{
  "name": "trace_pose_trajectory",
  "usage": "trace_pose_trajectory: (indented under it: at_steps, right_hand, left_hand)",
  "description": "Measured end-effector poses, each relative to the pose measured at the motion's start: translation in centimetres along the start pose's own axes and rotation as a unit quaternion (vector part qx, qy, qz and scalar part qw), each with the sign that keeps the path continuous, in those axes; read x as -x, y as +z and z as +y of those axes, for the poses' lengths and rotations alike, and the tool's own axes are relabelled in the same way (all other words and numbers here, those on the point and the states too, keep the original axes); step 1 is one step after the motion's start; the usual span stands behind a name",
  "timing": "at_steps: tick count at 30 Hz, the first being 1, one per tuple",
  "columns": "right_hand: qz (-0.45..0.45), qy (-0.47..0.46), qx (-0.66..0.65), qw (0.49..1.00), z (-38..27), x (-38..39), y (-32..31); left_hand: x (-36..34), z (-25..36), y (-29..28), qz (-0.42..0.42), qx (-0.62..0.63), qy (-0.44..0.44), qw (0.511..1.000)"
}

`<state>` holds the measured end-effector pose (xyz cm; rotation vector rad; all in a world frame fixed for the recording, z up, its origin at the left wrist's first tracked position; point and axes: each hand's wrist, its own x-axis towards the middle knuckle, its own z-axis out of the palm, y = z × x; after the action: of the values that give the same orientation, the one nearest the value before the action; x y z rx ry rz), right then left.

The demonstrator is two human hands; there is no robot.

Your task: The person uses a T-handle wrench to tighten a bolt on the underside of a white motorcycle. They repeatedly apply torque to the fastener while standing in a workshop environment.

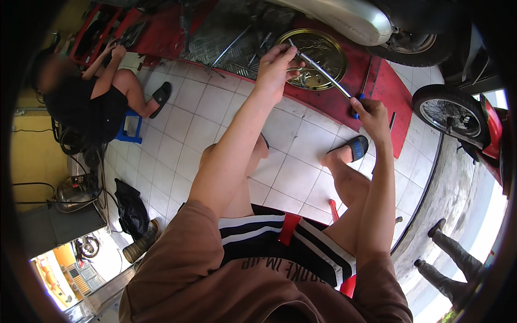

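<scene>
1. Left hand [276,70], in the head view, is clamped by thumb and index finger on the upper end of a long, slender silver metal rod [326,75].
2. Right hand [375,116] is closed around the rod's lower end; the rod slants between the two hands, in front of a round, gold-coloured metal tray [342,51].
3. This tray rests on a red metal platform [397,94], beside a grey, diamond-patterned metal plate [216,37].
4. Near the right hand is a blue-handled tool with a thin shaft [367,81].
5. Another person [81,102] sits at left on a blue plastic stool [129,133].
</scene>
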<state>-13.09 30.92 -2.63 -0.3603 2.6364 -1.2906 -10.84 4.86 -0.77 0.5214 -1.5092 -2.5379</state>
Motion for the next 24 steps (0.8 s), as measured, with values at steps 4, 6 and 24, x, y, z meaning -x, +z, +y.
trace_pose_trajectory:
  at_steps: [4, 6, 24]
  right_hand:
    - [-0.001, 0.000, -0.005, 1.000, 0.34, -0.03, -0.11]
    - [-0.001, -0.005, -0.010, 1.000, 0.43, -0.11, -0.09]
    - [-0.044, 0.011, 0.011, 0.999, -0.43, 0.01, 0.19]
  left_hand:
    - [0.10, 0.07, 0.40, 0.013, -0.007, 0.007, 1.000]
    - [0.03, 0.07, 0.41, 0.014, -0.007, 0.007, 1.000]
    - [-0.30, 0.02, -0.06, 0.026, 0.035, -0.024, 0.999]
